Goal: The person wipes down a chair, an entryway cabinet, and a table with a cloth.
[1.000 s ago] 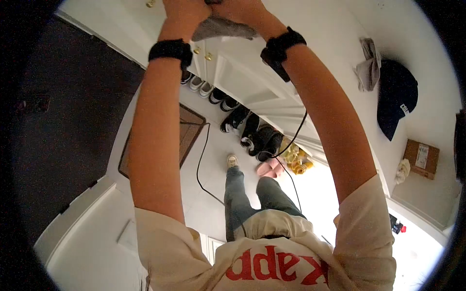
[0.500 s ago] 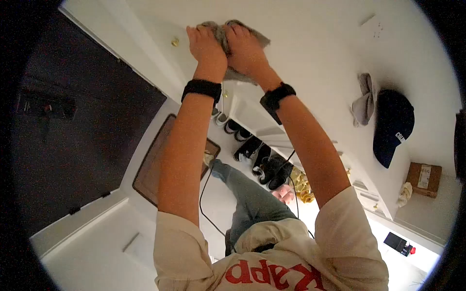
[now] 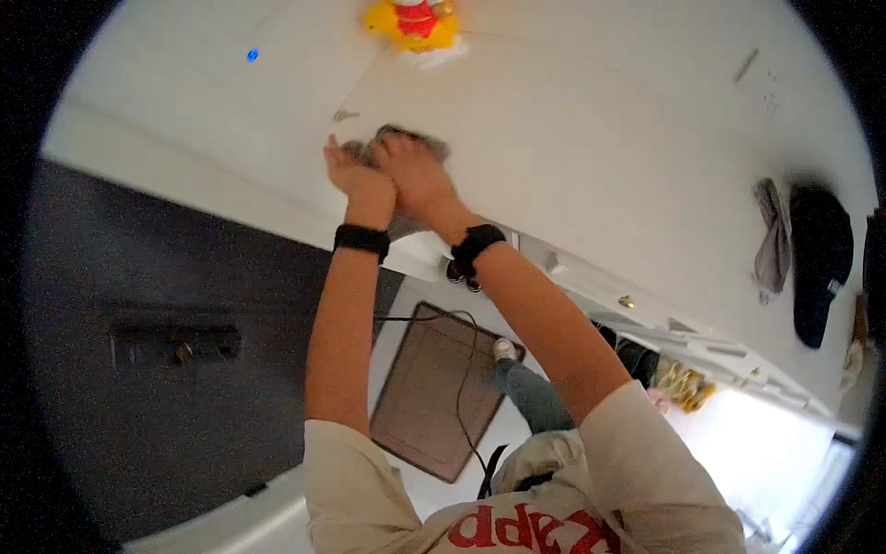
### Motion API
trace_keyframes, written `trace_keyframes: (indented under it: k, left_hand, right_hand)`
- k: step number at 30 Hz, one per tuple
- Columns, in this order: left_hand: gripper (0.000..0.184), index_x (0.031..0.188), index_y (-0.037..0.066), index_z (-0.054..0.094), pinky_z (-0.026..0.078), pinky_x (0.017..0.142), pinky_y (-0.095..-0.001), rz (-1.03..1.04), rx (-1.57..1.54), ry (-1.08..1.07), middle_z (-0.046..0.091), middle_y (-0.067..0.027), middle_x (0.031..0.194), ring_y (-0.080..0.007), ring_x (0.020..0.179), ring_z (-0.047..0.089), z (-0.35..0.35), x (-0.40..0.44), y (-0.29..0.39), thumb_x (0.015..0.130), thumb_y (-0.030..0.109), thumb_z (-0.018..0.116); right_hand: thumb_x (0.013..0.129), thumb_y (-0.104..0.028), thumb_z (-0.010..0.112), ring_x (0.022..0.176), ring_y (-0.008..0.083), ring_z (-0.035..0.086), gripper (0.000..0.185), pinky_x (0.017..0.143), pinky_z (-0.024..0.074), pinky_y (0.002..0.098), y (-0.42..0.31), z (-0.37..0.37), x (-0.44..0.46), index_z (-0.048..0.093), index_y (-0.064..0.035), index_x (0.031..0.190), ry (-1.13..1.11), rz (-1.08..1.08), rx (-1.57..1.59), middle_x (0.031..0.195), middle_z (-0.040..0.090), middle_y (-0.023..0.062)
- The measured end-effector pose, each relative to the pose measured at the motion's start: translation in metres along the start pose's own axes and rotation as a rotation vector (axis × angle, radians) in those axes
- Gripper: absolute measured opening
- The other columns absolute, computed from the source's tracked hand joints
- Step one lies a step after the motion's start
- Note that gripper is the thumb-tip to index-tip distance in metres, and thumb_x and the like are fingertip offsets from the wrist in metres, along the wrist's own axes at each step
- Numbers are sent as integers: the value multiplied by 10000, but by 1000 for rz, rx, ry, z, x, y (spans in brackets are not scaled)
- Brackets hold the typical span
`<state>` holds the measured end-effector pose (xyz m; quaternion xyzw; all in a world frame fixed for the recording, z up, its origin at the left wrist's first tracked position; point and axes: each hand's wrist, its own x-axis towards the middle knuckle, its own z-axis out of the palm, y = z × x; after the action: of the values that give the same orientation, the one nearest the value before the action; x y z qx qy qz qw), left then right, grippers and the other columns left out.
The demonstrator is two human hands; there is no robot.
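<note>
Centrally, on a white cabinet top (image 3: 572,157), a grey cloth (image 3: 407,224) is partly covered by the left hand (image 3: 356,177) and right hand (image 3: 415,173); whether it is gripped cannot be told. Farther off, a yellow-and-red toy (image 3: 417,26) is seen.

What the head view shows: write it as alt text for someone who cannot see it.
A person's left hand and right hand are close together on a grey cloth on a white cabinet top. A yellow and red figurine is beyond them, a dark cap at the right, and a brown mat below.
</note>
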<state>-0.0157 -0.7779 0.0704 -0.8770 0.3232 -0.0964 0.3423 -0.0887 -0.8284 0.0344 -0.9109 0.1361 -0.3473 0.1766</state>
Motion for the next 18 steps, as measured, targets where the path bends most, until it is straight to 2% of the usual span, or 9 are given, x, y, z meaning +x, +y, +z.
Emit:
trace_keyframes:
  k: [2, 6, 8, 9, 12, 13, 15, 17, 18]
  left_hand:
    - [597, 1404, 76, 244, 55, 1101, -425, 47, 74, 58, 179, -98, 1475, -288, 1361, 130, 16, 18, -17, 910, 394, 351]
    - [604, 1417, 102, 215, 44, 1106, -404, 83, 224, 152, 152, -77, 1486, -279, 1368, 102, 52, 37, -46, 921, 424, 337]
    - [608, 1424, 115, 201, 38, 1109, -393, 16, 336, 199, 139, -67, 1492, -275, 1372, 88, 64, 35, -49, 927, 439, 330]
    - [628, 1433, 118, 165, -8, 1108, -415, -59, 399, 208, 102, -57, 1500, -287, 1379, 35, 68, 30, -48, 920, 449, 316]
    - [619, 1436, 116, 142, -16, 1104, -447, 51, 263, 184, 98, -54, 1500, -295, 1378, 19, 74, 37, -51, 931, 443, 287]
    - [602, 1436, 113, 142, -4, 1109, -424, -11, 365, 186, 105, -45, 1500, -276, 1379, 37, 70, 32, -47, 939, 427, 271]
    - [584, 1433, 111, 155, 11, 1112, -405, -225, 866, 341, 120, -40, 1497, -241, 1379, 51, 105, 47, -39, 944, 408, 267]
    - [552, 1429, 105, 172, 50, 1112, -385, -262, 841, 370, 149, -39, 1490, -211, 1372, 90, 94, 42, -44, 954, 374, 259]
    - [531, 1425, 100, 183, 82, 1110, -374, -184, 566, 331, 171, -41, 1484, -198, 1365, 122, 88, 39, -44, 961, 348, 254]
  right_hand:
    - [767, -131, 546, 1097, 319, 468, 380, 936, 391, 400, -10, 9, 21, 480, 14, 1112, 7, -19, -6, 1155, 487, 181]
    - [715, -136, 600, 1134, 324, 447, 499, 953, 366, 410, -23, 57, 58, 464, 0, 1176, 4, -31, -1, 1179, 476, 188]
    - [706, -113, 601, 1135, 317, 446, 512, 955, 365, 406, -28, 47, 63, 458, 0, 1184, -87, -24, 77, 1179, 478, 182]
    - [740, -115, 543, 1126, 309, 455, 426, 964, 362, 394, -30, 38, 63, 481, 12, 1142, -135, 1, 124, 1180, 483, 169]
    - [684, -93, 618, 1126, 318, 447, 556, 956, 365, 403, -27, 47, 63, 443, 2, 1203, -82, -39, 113, 1174, 481, 174]
    - [701, -78, 596, 1115, 312, 453, 535, 940, 379, 397, -27, 46, 61, 440, -6, 1207, -50, -64, 72, 1183, 474, 152]
    - [707, -65, 585, 1109, 305, 458, 526, 932, 386, 392, -26, 47, 60, 442, -20, 1210, -48, -53, 137, 1188, 471, 138]
    - [709, -57, 579, 1100, 300, 463, 524, 914, 399, 388, -30, 40, 59, 443, -35, 1214, -92, -12, 167, 1186, 472, 128]
    - [709, -55, 579, 1095, 299, 467, 527, 901, 408, 387, -32, 36, 59, 443, -42, 1217, -133, 21, 163, 1183, 474, 126]
